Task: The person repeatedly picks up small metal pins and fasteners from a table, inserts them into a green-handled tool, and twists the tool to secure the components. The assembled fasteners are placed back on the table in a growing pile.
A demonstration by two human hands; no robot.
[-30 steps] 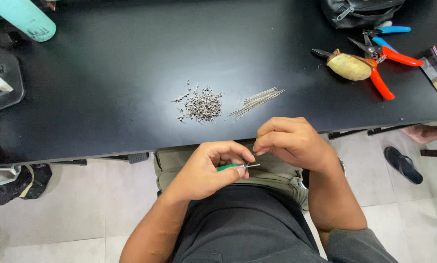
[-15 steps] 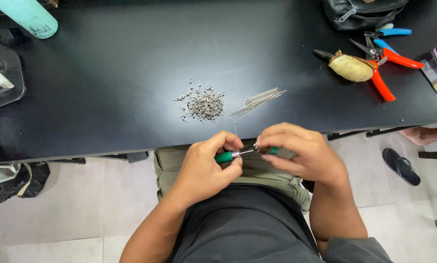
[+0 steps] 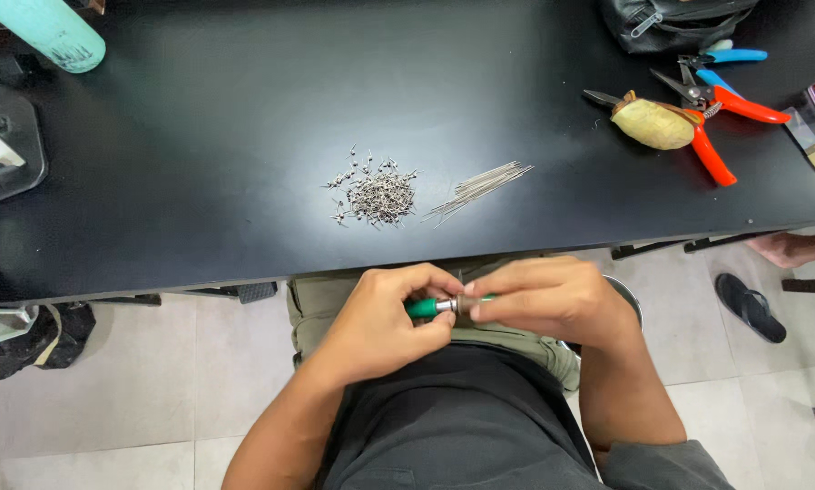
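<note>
Brightness: even and fairly bright, daylight-like, with no dim corners.
Light source: seems to come from above and beyond the far edge of the counter [image 3: 199, 227], whose matte black top carries a soft pale sheen near its upper middle.
Glare: mild only; the heap of small metal parts [image 3: 376, 192] and the bundle of thin pins [image 3: 480, 186] glint slightly.
Shadows: soft and short; a darker band lies under the counter's near edge on the pale floor tiles [image 3: 153, 381].
Sharpness: the centre is crisp; the left hand [image 3: 385, 322] and right hand [image 3: 553, 299] show a slight softness.
Distortion: wide-angle bending curves the counter's edge and stretches things at the corners.
</note>
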